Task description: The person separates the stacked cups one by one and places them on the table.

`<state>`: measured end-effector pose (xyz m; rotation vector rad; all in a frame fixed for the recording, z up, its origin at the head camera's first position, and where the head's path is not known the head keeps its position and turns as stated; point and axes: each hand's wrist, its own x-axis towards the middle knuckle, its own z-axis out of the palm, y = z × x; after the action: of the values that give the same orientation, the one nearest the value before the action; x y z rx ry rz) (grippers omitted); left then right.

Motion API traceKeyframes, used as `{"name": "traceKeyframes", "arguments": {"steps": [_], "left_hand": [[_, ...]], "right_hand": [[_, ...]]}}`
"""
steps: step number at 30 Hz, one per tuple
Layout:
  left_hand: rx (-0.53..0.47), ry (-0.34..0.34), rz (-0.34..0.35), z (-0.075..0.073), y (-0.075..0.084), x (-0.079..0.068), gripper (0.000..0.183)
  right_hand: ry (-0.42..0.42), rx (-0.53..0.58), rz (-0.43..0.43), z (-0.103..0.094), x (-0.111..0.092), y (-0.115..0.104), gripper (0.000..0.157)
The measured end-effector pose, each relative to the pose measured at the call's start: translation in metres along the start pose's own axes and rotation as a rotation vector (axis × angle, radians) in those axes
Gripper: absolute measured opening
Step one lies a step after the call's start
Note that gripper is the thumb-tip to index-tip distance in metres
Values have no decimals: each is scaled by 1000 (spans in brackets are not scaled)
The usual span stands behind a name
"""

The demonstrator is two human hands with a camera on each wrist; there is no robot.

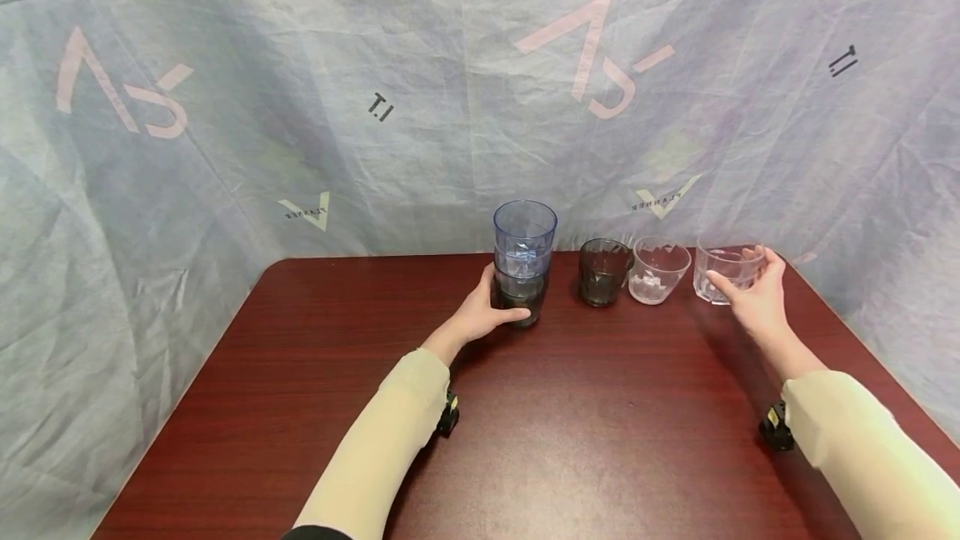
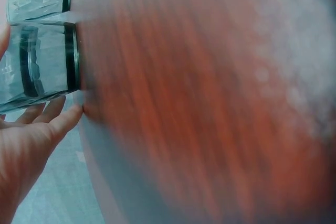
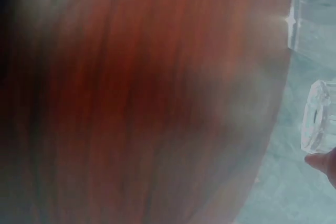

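Note:
In the head view, a stack of cups stands near the table's back edge: a blue clear cup (image 1: 525,227) on top, a dark grey cup (image 1: 519,294) at the bottom. My left hand (image 1: 476,311) grips the bottom cup, thumb across its front and fingers round its left side. At the far right my right hand (image 1: 757,294) holds a clear faceted cup (image 1: 723,273) between thumb and fingers. The right wrist view shows that cup's base (image 3: 317,116) against the grey cloth, with one fingertip beside it.
Between the hands stand a dark grey cup (image 1: 602,277) and a clear tapered cup (image 1: 658,273), close side by side. The dark red wooden table (image 1: 570,423) ends just behind the cups. A grey printed cloth (image 1: 420,65) hangs behind and at the sides.

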<state>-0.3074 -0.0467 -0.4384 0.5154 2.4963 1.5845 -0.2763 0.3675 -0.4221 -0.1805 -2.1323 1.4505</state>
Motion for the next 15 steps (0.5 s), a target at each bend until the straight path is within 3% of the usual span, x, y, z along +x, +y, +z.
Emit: {"name": "traceKeyframes", "arguments": {"steps": [15], "left_hand": [[-19,-4,13,0,0,0,102]], "right_hand": [[-110,-152,54,1,6,12,83]]}}
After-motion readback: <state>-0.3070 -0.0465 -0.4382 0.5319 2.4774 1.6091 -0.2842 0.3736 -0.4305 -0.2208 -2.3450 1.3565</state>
